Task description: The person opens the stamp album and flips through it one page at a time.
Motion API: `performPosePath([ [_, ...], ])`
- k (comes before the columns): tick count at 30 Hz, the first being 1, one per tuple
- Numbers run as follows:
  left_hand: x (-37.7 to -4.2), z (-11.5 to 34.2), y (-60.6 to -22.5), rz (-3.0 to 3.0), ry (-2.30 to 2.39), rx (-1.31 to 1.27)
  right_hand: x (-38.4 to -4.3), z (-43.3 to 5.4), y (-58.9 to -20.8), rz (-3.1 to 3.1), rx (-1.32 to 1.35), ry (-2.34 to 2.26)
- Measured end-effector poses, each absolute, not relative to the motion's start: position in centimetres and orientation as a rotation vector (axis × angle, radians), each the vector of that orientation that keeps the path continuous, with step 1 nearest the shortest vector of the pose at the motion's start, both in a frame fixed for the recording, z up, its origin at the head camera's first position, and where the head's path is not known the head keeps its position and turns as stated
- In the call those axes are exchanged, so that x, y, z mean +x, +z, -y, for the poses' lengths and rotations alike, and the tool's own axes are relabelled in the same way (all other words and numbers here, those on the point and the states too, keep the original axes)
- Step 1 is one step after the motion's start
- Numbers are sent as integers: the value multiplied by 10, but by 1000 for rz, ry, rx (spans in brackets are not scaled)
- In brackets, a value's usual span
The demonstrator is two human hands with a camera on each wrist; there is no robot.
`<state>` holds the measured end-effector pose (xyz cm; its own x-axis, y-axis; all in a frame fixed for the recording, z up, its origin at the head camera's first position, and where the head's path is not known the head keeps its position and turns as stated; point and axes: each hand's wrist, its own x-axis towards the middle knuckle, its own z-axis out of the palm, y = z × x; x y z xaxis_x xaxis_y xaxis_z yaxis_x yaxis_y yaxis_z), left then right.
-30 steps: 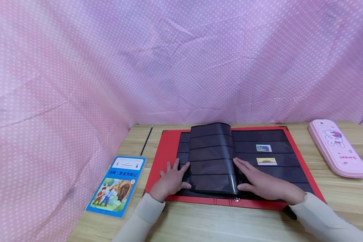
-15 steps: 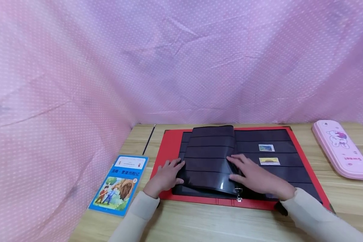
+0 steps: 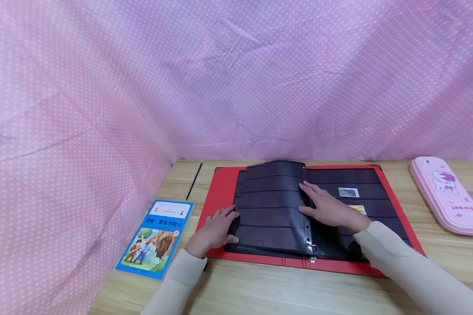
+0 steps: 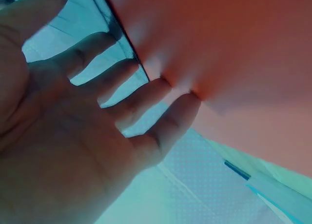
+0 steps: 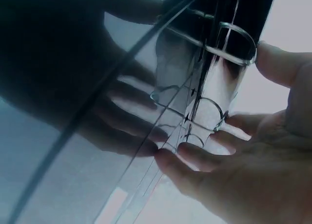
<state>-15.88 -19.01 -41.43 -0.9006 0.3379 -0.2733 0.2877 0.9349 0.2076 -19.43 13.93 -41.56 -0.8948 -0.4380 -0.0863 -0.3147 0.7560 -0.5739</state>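
A red stamp album (image 3: 222, 186) lies spread on the table, with black pocket leaves inside. One black leaf (image 3: 273, 199) is turned to the left side, bowing slightly near the metal ring binding (image 3: 312, 249). My left hand (image 3: 213, 234) rests with spread fingers at that leaf's left edge; in the left wrist view its fingertips touch the red cover (image 4: 243, 63). Close to the spine, my right hand (image 3: 333, 208) touches the leaf's inner edge with extended fingers, beside the rings (image 5: 209, 112). On the right page sit a blue-green stamp (image 3: 348, 192) and a yellow stamp (image 3: 358, 209), the latter partly hidden by my hand.
Left of the album lies a blue storybook (image 3: 153, 238) with an illustrated cover, and a dark pencil (image 3: 195, 179) behind it. A pink pencil case (image 3: 449, 194) stands at the far right. Pink dotted cloth (image 3: 236, 87) hangs behind the table.
My right hand has slid away from me along the spine, uncovering the near ring and partly covering the yellow stamp. The turned leaf has shifted slightly left; my left hand has barely moved.
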Motion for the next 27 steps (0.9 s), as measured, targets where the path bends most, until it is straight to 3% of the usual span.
performPosePath([
  [10, -155, 199, -412, -2716, 336, 418, -186, -147, -413, -2780, -547, -852],
  [27, -153, 200, -411, -2712, 306, 383, -133, -269, -423, -2931, -220, -363],
])
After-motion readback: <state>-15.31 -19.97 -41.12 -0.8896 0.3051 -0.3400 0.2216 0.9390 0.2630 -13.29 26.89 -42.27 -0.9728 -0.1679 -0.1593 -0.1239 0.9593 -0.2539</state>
